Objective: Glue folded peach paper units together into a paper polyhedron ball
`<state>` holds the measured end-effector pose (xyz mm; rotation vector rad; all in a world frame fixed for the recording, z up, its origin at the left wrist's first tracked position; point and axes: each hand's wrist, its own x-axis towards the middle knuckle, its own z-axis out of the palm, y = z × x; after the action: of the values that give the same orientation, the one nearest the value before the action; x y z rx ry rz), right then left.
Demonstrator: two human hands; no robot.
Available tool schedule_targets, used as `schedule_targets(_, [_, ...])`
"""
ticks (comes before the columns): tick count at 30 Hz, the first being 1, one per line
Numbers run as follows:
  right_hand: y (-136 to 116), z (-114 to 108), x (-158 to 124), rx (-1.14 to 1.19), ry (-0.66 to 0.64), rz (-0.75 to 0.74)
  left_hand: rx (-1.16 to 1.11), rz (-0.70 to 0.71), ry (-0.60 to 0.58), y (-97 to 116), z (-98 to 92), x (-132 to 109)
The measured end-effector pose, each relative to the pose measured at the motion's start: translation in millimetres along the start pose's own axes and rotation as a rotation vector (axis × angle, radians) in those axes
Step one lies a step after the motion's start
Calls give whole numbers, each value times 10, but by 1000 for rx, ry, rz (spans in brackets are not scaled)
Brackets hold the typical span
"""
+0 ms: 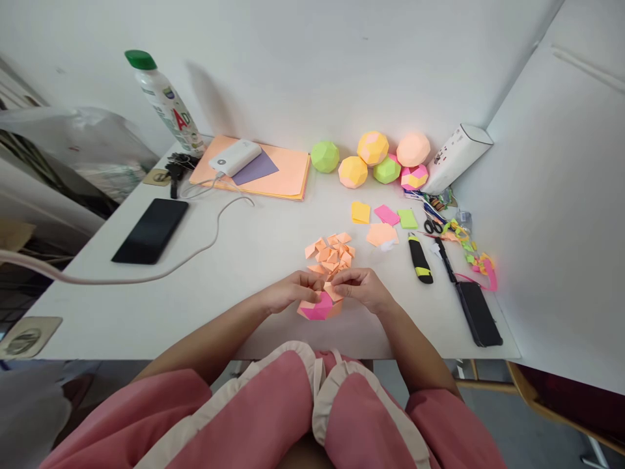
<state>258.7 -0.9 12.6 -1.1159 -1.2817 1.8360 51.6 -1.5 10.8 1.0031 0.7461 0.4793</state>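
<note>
Near the table's front edge, my left hand (294, 290) is closed on a partly built paper ball (318, 307) of folded pieces, with a pink face and peach ones around it. My right hand (360, 288) pinches a peach folded paper piece (334, 290) at the ball's upper right side. Whether that piece is joined to the ball cannot be made out. Just beyond my fingers lies a loose heap of peach folded paper pieces (333, 253). Parts of the ball are hidden by my fingers.
Finished paper balls (373, 148) stand along the wall. Square paper stacks (361, 213), a utility knife (420, 258), scissors (432, 226) and a black case (478, 314) lie right. Left are a phone (150, 231), cable (215, 241), power bank (236, 157) and bottle (168, 104).
</note>
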Motion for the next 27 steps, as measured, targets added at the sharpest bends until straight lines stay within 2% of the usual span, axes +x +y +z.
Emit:
schedule_targets(13, [-20, 28, -27, -61, -29, -18, -36, 4, 2, 13, 16, 4])
schedule_targets(27, [-34, 69, -58, -62, 2, -10, -45, -11, 40, 26, 27, 13])
